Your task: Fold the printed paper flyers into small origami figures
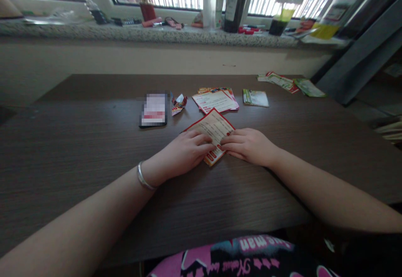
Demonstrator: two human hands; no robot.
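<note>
A printed paper with a red border lies turned diagonally on the table in front of me, lines of text and red marks on its face. It looks folded, with an orange edge showing at its lower corner. My left hand, a silver bangle at its wrist, grips the paper's left side, fingers bent over the text. From the other side my right hand holds the right edge, its fingertips pressed on the print close to the left fingers. The undersides of both hands are hidden.
Behind the paper lie a stack of printed papers, a green-and-white packet, a crumpled wrapper and a phone-like device with a blurred screen. More green and red packets rest at the back right. Bottles line the windowsill.
</note>
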